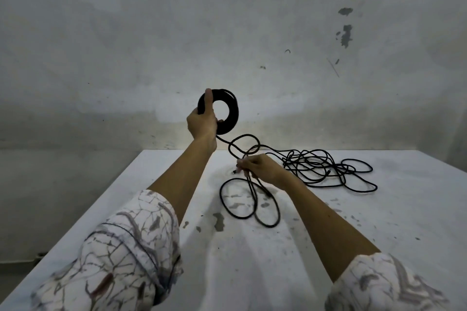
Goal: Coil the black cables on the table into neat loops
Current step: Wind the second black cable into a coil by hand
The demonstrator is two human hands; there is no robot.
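My left hand (202, 121) is wrapped round the near side of the finished coil (225, 111), thumb laid up along it, holding it upright above the table's far edge with its opening facing me; my right hand (262, 168) pinches the strand low over the white table (379, 222). The black cable (252, 149) looks light, limp and kink-prone, so I judge it best gripped close to the coil. The loose tangle (326, 168) sprawls rightward, with two long loops (250, 199) running toward me
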